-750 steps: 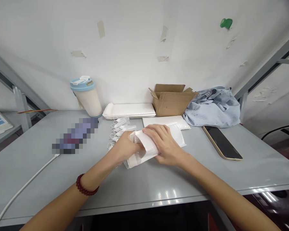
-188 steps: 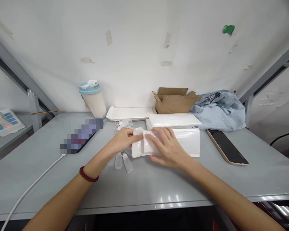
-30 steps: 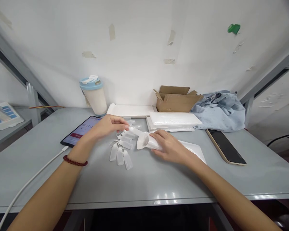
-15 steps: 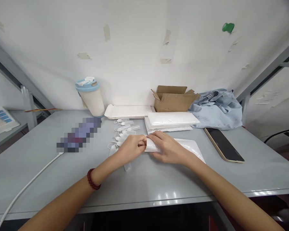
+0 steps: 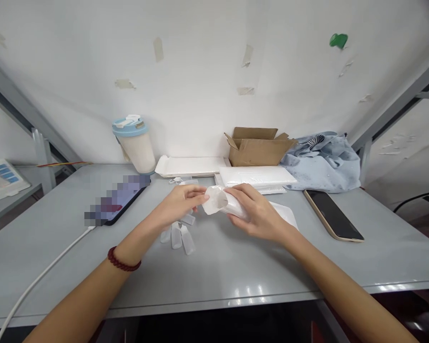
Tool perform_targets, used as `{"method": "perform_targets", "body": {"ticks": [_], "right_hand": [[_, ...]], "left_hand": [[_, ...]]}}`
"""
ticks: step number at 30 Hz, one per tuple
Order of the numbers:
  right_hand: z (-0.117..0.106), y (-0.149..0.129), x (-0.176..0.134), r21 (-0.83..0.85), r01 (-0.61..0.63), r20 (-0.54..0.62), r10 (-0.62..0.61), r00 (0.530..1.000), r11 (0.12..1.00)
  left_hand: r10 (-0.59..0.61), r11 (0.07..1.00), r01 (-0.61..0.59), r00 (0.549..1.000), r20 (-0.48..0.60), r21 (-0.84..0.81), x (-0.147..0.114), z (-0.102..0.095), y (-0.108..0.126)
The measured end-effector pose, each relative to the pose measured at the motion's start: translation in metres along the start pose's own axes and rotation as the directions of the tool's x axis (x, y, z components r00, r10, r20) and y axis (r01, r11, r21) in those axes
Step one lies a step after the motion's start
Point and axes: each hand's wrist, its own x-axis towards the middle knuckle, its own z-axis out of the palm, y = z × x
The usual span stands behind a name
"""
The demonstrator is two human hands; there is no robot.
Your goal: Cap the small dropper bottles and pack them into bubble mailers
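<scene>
A white padded envelope (image 5: 232, 204) is held up over the table with its mouth open toward the left. My right hand (image 5: 259, 212) wraps around its body, thumb below and fingers on top. At the flap, the thumb and fingertips of my left hand (image 5: 180, 202) pinch the edge. Behind the right hand shows a white bubble-lined piece (image 5: 286, 213); whether it belongs to the same envelope I cannot tell. Several small translucent plastic pieces with white loops (image 5: 188, 240) lie below and behind my left hand, partly hidden by it.
More white padded envelopes (image 5: 259, 176) are stacked behind the hands, with another white envelope (image 5: 193, 166) to their left. Along the wall stand a cup with a blue lid (image 5: 137, 147), an open cardboard box (image 5: 259, 151) and light-blue cloth (image 5: 323, 164). Phones lie left (image 5: 117, 202) and right (image 5: 332, 214).
My left hand has drawn back left from inside the envelope's mouth to the flap, which now stands open. The right hand has lifted and turned the envelope slightly.
</scene>
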Motion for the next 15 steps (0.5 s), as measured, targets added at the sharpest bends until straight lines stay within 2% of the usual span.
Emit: {"method": "perform_targets", "body": {"ticks": [1,3,9,15], "right_hand": [[0.000,-0.001,0.000,-0.007,0.011,-0.013,-0.011,1.000,1.000],[0.002,-0.003,-0.001,-0.023,0.039,-0.028,-0.040,0.999,0.999],[0.009,-0.009,-0.002,-0.059,0.121,-0.032,-0.123,0.992,0.991],[0.012,-0.015,-0.003,-0.101,0.178,0.043,-0.174,0.984,0.979]], "left_hand": [[-0.022,0.999,0.025,0.997,0.078,-0.041,-0.001,0.003,0.000],[-0.041,0.996,0.052,0.989,0.143,-0.073,-0.002,0.008,-0.001],[-0.052,0.987,0.071,0.990,0.131,-0.145,-0.004,0.020,-0.002],[-0.019,0.997,0.019,1.000,0.001,-0.080,-0.005,0.033,-0.004]]}}
